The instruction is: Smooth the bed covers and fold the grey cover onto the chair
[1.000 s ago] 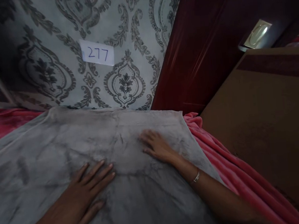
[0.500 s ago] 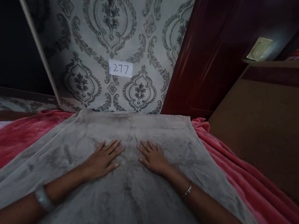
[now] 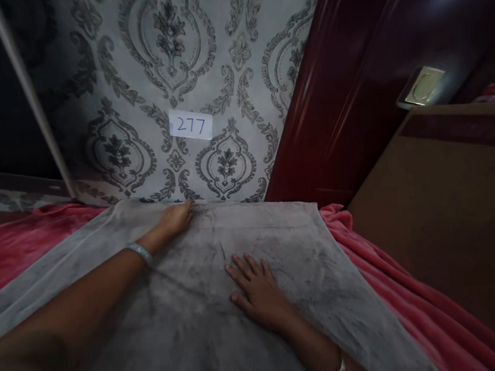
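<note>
At the left, red cloth (image 3: 31,245) shows beyond the gray blanket (image 3: 206,304), which lies spread up to the patterned wall (image 3: 221,84). The person's left hand (image 3: 176,218) is at the blanket's far edge, fingers bent; whether they pinch fabric cannot be told. A light, even touch there would likely avoid creases. The right hand (image 3: 259,297) lies on the blanket, fingers spread wide, holding nothing; flat, steady pressure seems best, directed outward toward the red folds (image 3: 395,288) at the right.
</note>
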Available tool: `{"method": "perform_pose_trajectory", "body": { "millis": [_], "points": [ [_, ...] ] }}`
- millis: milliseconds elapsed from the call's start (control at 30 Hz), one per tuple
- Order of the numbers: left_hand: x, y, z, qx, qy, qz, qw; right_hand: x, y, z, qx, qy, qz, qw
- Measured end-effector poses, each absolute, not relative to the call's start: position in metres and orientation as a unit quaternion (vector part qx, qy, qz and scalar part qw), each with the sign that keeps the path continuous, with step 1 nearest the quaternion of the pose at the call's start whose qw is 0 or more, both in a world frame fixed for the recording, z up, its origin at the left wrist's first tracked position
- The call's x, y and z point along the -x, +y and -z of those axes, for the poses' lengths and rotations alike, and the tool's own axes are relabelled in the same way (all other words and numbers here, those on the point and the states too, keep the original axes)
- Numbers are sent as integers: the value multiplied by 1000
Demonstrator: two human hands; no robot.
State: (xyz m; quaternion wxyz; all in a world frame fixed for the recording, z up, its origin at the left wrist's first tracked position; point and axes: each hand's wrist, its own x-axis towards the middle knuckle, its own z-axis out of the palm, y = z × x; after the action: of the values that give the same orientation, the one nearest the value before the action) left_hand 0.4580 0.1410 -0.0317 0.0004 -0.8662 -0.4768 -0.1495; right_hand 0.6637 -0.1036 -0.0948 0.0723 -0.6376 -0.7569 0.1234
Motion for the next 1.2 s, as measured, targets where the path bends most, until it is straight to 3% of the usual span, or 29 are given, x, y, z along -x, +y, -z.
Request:
{"method": "perform_pose_trajectory", "body": {
  "millis": [400,567,767,900,1067,1200],
  "points": [
    [-504,180,53,799,-580,162,-1,-672,-100,94,625,-763,-140,85],
    [-508,165,41,841,-517,157,-8,-670,-101,95,629,-759,-144,86],
    [-490,114,45,936,-330,122,-8,-681,-94,80,623,-756,-166,114],
    [-466,99,76,937,-334,94,42,-719,-67,66,699,-691,-77,167],
    [-455,103,97,926,-375,38,1,-758,-42,82,763,-640,-67,71],
    [-470,104,88,926,-374,53,-12,-761,-40,95,760,-642,-64,80]
  ]
}}
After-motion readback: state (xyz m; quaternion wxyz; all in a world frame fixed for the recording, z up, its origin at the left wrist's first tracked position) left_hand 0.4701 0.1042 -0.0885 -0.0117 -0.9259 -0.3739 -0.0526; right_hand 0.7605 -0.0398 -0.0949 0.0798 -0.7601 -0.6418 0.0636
